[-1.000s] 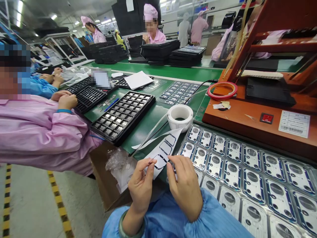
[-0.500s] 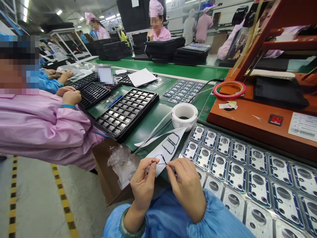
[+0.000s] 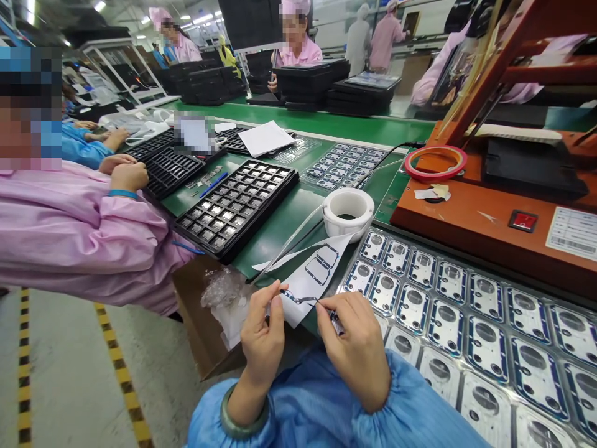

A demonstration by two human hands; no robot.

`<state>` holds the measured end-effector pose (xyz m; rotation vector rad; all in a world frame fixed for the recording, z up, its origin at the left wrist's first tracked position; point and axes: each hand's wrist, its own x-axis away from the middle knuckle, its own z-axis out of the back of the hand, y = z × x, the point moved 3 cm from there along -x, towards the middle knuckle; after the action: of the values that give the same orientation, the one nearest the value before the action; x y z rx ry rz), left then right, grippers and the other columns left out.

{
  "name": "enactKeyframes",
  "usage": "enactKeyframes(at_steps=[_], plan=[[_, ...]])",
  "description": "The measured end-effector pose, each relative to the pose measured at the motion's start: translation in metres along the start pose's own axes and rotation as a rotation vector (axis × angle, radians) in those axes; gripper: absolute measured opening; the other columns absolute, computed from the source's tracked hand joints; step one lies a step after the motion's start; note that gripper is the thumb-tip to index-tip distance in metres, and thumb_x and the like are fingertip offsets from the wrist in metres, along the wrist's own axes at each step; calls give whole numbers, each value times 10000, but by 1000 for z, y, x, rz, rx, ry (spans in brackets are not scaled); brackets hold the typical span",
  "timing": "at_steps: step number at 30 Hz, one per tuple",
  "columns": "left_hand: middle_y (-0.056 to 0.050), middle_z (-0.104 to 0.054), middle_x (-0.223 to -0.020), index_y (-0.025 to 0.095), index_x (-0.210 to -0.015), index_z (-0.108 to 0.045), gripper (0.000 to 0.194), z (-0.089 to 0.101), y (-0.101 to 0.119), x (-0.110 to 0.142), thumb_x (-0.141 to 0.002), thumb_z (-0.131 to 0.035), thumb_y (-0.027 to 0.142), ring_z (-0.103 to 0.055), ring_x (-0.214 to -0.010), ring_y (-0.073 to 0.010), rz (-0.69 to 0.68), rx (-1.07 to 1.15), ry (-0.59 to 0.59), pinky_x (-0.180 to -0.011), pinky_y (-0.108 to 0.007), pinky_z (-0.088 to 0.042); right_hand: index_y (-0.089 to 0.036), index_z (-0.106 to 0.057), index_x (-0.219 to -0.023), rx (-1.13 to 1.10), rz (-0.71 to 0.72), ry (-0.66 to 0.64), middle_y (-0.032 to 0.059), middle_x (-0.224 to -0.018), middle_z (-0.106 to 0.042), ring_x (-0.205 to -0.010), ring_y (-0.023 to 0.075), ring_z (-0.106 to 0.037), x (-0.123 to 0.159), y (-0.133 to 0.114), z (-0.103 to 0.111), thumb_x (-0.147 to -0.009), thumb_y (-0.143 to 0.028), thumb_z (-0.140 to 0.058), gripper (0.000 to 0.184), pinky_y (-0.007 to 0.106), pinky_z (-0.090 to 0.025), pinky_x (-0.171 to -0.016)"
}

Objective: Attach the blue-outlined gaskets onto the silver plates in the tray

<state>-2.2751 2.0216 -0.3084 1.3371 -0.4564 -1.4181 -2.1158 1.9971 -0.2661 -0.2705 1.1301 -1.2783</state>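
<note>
A thin dark adhesive frame strip (image 3: 301,300) stretches between my two hands. My left hand (image 3: 262,336) pinches one end between thumb and forefinger, and my right hand (image 3: 355,348) pinches the other end. Just beyond my fingers lies a white backing sheet (image 3: 310,290) that bears dark rectangular outlines. The sheet runs up to a white roll (image 3: 340,229) standing on the bench. To the right of my right hand, metal plates (image 3: 489,358) with blue-black borders and round openings sit in rows in a clear tray.
A black tray of small metal parts (image 3: 237,208) lies left of the roll, near a blue pen (image 3: 213,185). An orange machine (image 3: 476,208) carries red tape (image 3: 459,169). Below the bench edge is a cardboard box (image 3: 193,330) with plastic scraps. A co-worker's pink sleeve (image 3: 112,230) is at left.
My hands have moved apart, my left hand going left and slightly up. The dark strip between them, looped before, is now drawn out longer.
</note>
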Motion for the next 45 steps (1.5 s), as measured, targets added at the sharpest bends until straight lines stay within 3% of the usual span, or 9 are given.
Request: enactKeyframes(at_steps=[5,10,17,25,32,37,45], plan=[[-84,-624,-1158,209,-1161,-609,270,2,-2,-1,-928,-522,314,-604,-1077,-186,85,-1,-20,-980,-342,-460,-166,-590,-807,-7,-5,30,28,-758,-601,-745,163,-509,-1,0,4,-891,-119,-529,114,318,-378,-711],[-62,-639,-1083,212,-1011,-668,185,-5,9,-2,-920,-534,302,-598,-1058,-162,-32,18,-148,-950,-299,-480,-173,-588,-792,-62,-38,20,26,-759,-602,-753,161,-517,-3,0,6,-889,-129,-533,120,313,-391,-718],[-80,-659,-993,195,-929,-691,223,-10,18,-13,-885,-577,381,-624,-991,-194,-16,161,-239,-894,-340,-522,-185,-573,-751,-215,-108,-78,-6,-739,-593,-737,135,-533,-4,-7,20,-864,-129,-569,126,285,-408,-689],[-56,-620,-955,195,-658,-655,193,-17,26,-7,-817,-680,301,-605,-881,-155,19,289,-315,-804,-284,-527,-184,-567,-780,-101,-148,-109,-9,-752,-580,-751,123,-529,17,-14,43,-877,-124,-574,114,268,-417,-676],[-47,-608,-923,206,-748,-689,74,-32,44,3,-820,-672,197,-614,-856,-137,-73,272,-506,-752,-233,-532,-183,-596,-950,66,-169,-25,31,-888,-563,-841,122,-545,40,-9,70,-882,-117,-570,99,244,-455,-727],[-53,-601,-907,202,-763,-698,55,-45,50,6,-813,-676,201,-622,-815,-145,-154,124,-612,-724,-263,-538,-177,-580,-779,124,-249,-43,-11,-683,-536,-617,101,-486,47,5,70,-905,-140,-557,134,246,-370,-573],[-34,-569,-898,196,-766,-669,51,-49,47,8,-811,-680,176,-590,-862,-132,-218,76,-677,-765,-258,-502,-172,-552,-726,193,-233,-81,-8,-640,-525,-596,112,-477,50,12,66,-911,-157,-543,185,260,-337,-567]])
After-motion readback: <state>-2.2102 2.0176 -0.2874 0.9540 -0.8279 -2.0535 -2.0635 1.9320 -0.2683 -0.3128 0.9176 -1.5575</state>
